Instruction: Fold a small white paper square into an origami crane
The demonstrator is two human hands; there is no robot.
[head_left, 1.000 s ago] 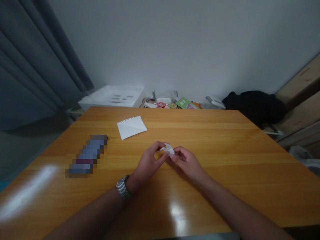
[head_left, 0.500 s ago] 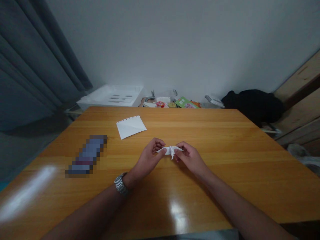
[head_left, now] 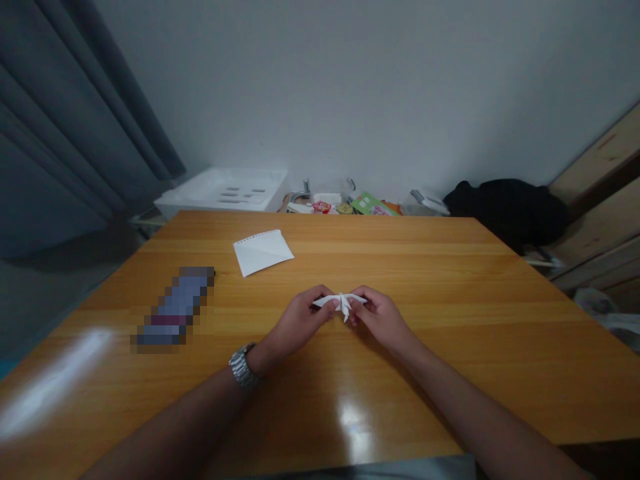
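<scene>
A small white origami crane (head_left: 343, 301) is held above the wooden table (head_left: 280, 413), its wings spread to the left and right and a thin folded point hanging toward me. My left hand (head_left: 304, 319), with a metal watch (head_left: 244, 366) on the wrist, pinches the left wing close to the body between thumb and fingers. On the other side my right hand (head_left: 381, 316) grips the right wing the same way. Both thumbs lie on the near side of the paper; some fingertips are hidden behind it.
A torn-edged sheet of white paper (head_left: 263, 253) lies beyond my left hand. A pixelated flat dark object (head_left: 175, 307) rests at the left. Behind the table's far edge are a white tray (head_left: 225, 187), a green booklet (head_left: 373, 205) and a black heap (head_left: 507, 208).
My left hand's thumb and fingers have slid right along the wing, nearer the crane's body, and its fingers have curled in. More of the left wing shows. My right hand has barely moved.
</scene>
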